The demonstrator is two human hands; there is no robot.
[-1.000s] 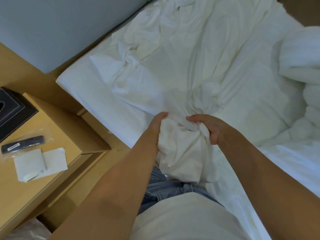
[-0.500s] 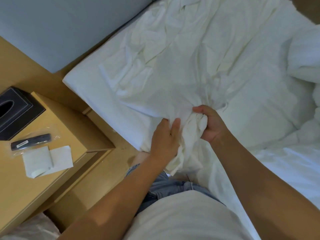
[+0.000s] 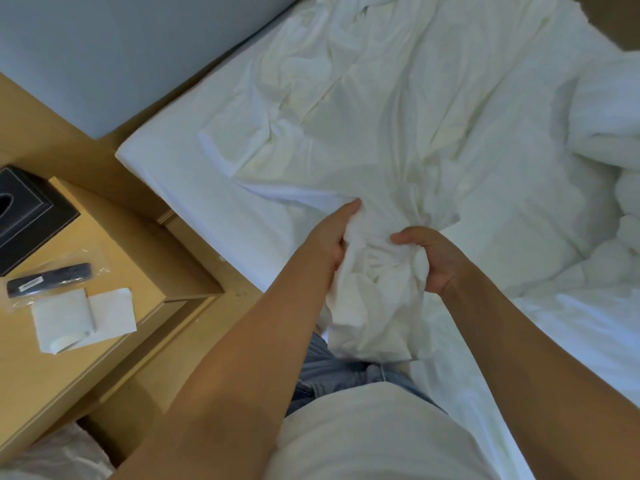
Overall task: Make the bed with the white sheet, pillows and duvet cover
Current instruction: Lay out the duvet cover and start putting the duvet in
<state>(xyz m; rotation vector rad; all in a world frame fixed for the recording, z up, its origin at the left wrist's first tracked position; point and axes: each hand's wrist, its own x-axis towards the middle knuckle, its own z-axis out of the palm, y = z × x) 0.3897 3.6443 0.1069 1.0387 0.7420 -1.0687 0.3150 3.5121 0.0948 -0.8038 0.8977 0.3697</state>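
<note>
Sheet is lying crumpled across the mattress, white, with creases fanning out from one gathered bunch at the near edge of the bed. Bunch is hanging down off the mattress edge in front of the person's jeans.

Left hand is gripping the bunch from the left side, fingers curling into the cloth, fingertips pointing up toward the headboard, thumb side hidden in the folds. Right hand is clutching the same bunch from the right, fingers wrapping over the top of the fabric, knuckles up, wrist bent slightly. Both hands are sitting close together with only the wad of sheet between them. Both forearms are reaching forward and converging from the bottom corners of the view, bare, elbows out of view.

Duvet is piling up puffy at the right side of the bed, touching the sheet's edge. Can't tell whether pillows are in that heap.

Nightstand, light wood, is standing just beside the mattress on the left. On it: black tissue box at the far left, dark remote in a clear plastic bag near it, white folded papers just in front of the remote. Person's white shirt is filling the bottom centre.
</note>
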